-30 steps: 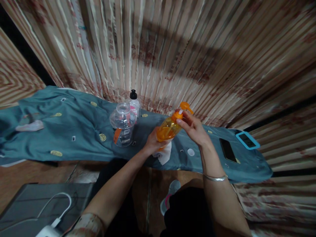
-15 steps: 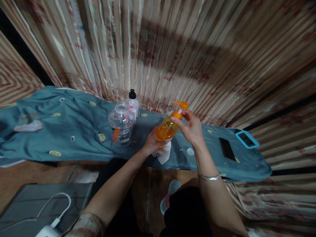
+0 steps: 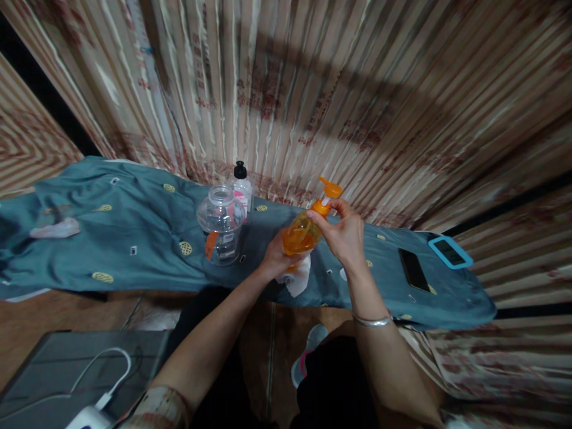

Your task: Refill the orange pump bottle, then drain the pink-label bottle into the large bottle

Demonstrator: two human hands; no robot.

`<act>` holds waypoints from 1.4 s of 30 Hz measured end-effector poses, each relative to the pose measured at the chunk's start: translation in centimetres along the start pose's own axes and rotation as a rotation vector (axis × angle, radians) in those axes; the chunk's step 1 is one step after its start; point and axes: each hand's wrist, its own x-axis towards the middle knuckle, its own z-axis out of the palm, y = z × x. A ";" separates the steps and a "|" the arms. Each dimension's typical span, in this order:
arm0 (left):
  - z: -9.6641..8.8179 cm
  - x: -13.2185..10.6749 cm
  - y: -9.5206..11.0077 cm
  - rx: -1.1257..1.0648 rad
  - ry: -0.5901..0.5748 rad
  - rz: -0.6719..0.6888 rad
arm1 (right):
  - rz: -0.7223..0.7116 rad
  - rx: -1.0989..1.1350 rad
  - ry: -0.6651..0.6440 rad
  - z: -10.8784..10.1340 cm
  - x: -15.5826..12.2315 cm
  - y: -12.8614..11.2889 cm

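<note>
**Orange plastic held in both hands, with fingers at the collar**

Orange is the colour of the thing I work on. It is an orange pump bottle [image 3: 300, 235], held tilted in the air just above the front edge of the teal cloth [image 3: 134, 232]. My left hand [image 3: 274, 259] is wrapped around its lower part, with the fingers closed on the body. A white tissue [image 3: 297, 280] hangs under this hand. My right hand [image 3: 346, 235] pinches the collar [image 3: 320, 208] just under the pump head [image 3: 331, 189], thumb and fingertips pressed together on it.

I judge that the step in hand is work on the pump fitting, either a turn of the collar or of the head. A further move there calls for a firm left grip, so that the body does not spin, and for keeping the bottle from tipping more, because liquid is inside.

A clear plastic jar [image 3: 221, 223] stands near on the cloth, with a white bottle with a black cap [image 3: 242, 185] just behind it. Further right lie a black phone [image 3: 413, 269] and a blue-framed device [image 3: 449, 252].

Some things I cannot tell:
- The thread under the collar is covered by my fingers, so I cannot see whether it is loose or tight.
- The bottom of the bottle is hidden in my left palm.
- I cannot see whether the tissue is gripped or only trapped.
- The jar label is too small to read.
</note>
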 end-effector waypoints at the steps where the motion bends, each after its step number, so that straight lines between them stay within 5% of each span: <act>1: 0.0 0.0 0.1 -0.008 -0.001 0.001 | -0.011 0.016 -0.012 0.1 0.0 0.0; 6: 0.0 -0.1 0.0 -0.043 0.012 -0.006 | -0.069 0.116 -0.155 0.3 -0.1 0.4; 15: 0.5 -0.2 -0.5 -0.120 -0.013 -0.023 | 0.055 -0.034 0.165 2.0 -0.6 -0.4; 23: 0.5 -0.8 1.0 -0.066 -0.024 -0.056 | -0.033 0.081 -0.101 0.6 -0.8 -0.4; 32: 0.4 -0.5 -0.4 -0.112 0.006 -0.004 | -0.006 -0.001 0.115 2.2 -1.7 -0.3; 38: 0.5 -0.6 -0.2 -0.118 0.010 -0.017 | 0.116 0.001 0.154 1.1 -5.6 4.5; 42: 0.4 -0.4 -0.3 -0.044 0.016 -0.001 | 0.294 -0.141 -0.063 2.0 -9.6 8.6</act>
